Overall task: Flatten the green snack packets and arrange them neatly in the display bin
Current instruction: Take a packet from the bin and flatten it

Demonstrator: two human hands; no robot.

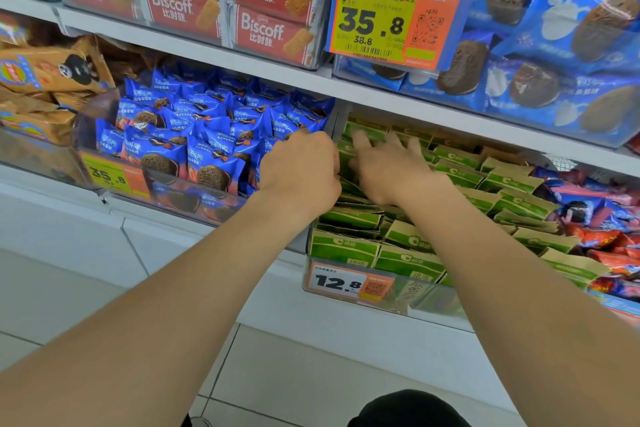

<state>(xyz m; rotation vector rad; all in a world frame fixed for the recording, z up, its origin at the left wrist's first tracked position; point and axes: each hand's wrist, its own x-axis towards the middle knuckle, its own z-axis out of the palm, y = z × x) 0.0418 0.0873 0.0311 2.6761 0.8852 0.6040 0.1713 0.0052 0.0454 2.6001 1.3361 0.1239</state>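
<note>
Packets [460, 173] in the bin [420, 293].
My right fingers [360, 142] spread on them; my left fingers [333, 158] curl alongside by the wall, grip unclear.

red biscoff packs [263, 3] on the upper shelf, blue cookie packets [194, 135] below, an orange price tag [394, 17]

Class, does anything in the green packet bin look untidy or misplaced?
Yes. The green packets lie tilted at mixed angles rather than flat rows, and red and blue packets crowd them on the right.
</note>
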